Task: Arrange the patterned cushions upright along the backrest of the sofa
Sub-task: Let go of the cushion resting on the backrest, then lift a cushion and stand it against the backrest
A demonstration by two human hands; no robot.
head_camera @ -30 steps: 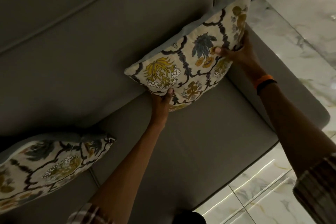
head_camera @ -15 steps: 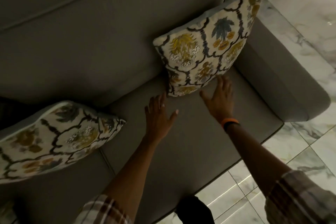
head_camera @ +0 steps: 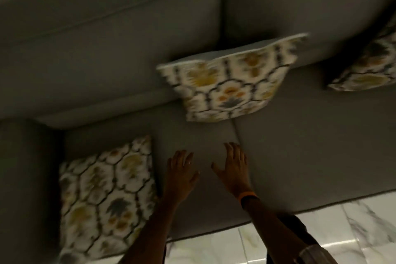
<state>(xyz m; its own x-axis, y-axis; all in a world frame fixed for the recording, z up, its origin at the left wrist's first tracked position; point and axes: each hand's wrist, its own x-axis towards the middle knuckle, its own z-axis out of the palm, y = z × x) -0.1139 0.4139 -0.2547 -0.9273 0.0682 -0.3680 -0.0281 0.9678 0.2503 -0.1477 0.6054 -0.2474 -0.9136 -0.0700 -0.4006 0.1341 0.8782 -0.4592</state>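
Three patterned cushions lie on a grey sofa. The middle cushion (head_camera: 229,83) stands upright against the backrest (head_camera: 107,34), over the seam between the seats. The right cushion (head_camera: 368,68) leans on the backrest at the frame's edge, partly cut off. The left cushion (head_camera: 105,197) lies flat on the seat beside the left armrest. My left hand (head_camera: 181,176) and my right hand (head_camera: 232,167), which wears an orange wristband, hover over the seat with fingers spread, holding nothing. The left hand is just right of the flat cushion.
The left armrest (head_camera: 23,178) borders the flat cushion. A seam (head_camera: 242,156) splits the two seat cushions under my right hand. White marble floor tiles (head_camera: 342,231) run along the sofa's front edge. The picture is blurred by motion.
Both hands have let go of the right cushion, which now leans on the backrest. My view and hands have swung left, bringing the middle cushion and a flat left cushion into sight.
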